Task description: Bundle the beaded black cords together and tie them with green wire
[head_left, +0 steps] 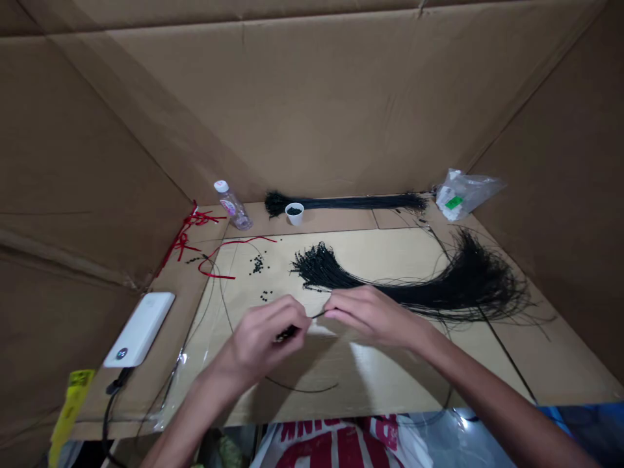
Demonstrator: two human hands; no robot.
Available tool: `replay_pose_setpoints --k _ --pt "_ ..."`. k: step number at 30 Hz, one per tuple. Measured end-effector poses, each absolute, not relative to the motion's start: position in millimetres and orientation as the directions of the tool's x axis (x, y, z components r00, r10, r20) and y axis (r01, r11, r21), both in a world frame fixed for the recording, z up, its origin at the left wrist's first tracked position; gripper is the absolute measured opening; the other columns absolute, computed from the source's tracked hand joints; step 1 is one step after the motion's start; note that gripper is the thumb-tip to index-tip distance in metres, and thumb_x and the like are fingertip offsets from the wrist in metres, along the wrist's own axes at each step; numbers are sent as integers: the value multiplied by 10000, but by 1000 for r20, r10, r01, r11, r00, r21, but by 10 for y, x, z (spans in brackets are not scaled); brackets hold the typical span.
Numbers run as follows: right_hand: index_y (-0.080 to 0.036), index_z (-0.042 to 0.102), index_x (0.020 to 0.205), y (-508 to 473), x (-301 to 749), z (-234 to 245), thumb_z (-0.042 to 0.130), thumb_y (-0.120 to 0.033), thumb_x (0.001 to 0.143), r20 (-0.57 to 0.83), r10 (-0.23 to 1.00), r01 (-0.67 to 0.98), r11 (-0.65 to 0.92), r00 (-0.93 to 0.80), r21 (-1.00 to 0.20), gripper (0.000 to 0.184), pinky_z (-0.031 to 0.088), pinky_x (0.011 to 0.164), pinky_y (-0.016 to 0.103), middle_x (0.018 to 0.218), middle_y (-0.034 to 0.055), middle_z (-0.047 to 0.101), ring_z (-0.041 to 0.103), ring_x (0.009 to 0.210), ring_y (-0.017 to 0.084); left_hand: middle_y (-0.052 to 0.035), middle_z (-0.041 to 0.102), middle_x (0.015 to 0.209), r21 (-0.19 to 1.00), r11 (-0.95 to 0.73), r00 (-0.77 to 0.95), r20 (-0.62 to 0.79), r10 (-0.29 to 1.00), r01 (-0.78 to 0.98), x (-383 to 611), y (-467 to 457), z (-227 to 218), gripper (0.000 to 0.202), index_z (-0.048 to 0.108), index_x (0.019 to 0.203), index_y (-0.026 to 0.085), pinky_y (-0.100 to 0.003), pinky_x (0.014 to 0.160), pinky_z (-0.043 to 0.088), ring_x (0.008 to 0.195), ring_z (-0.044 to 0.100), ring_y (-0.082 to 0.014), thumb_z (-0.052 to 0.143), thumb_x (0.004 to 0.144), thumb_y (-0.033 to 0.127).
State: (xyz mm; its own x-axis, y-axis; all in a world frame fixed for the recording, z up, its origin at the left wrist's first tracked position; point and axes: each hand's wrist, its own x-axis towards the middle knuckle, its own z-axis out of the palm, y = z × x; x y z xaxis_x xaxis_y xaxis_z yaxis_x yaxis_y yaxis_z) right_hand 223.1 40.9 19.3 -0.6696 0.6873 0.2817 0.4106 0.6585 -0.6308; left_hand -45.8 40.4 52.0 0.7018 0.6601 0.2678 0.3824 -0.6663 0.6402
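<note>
My left hand (260, 338) pinches a thin black cord (318, 314) with a small dark bit (286, 334) at my fingertips, and my right hand (373, 315) holds the cord's other stretch between its fingertips. Just beyond my right hand, a large fanned bundle of black cords (453, 286) lies across the pale board (370, 260). Small black beads (257, 264) are scattered on the board left of the bundle. A white paper cup (294, 212) of black beads stands at the back, in front of a second, straighter black bundle (341, 202).
Tangled red cord (229, 250) lies at the board's back left. Farther back stands a clear plastic bottle (233, 207). A white power bank (139, 329) rests at the left, a plastic bag (463, 194) at the back right. Cardboard walls (312, 97) enclose the work surface.
</note>
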Motion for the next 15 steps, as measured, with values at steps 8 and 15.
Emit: replay_pose_setpoints --k 8,15 --pt "-196 742 1033 433 2323 524 488 -329 1153 242 705 379 600 -667 -705 311 460 780 291 979 38 746 656 831 173 -30 761 869 793 -475 500 255 828 381 -662 379 486 103 712 857 231 -299 692 574 768 726 -193 754 928 170" --pt "-190 723 976 445 2546 423 528 -319 1135 208 875 412 400 -438 -819 283 409 719 259 861 -9 700 591 735 139 -40 778 856 284 -819 633 526 568 499 -50 -345 -161 125 706 1007 239 -386 720 603 760 751 -237 733 943 135"
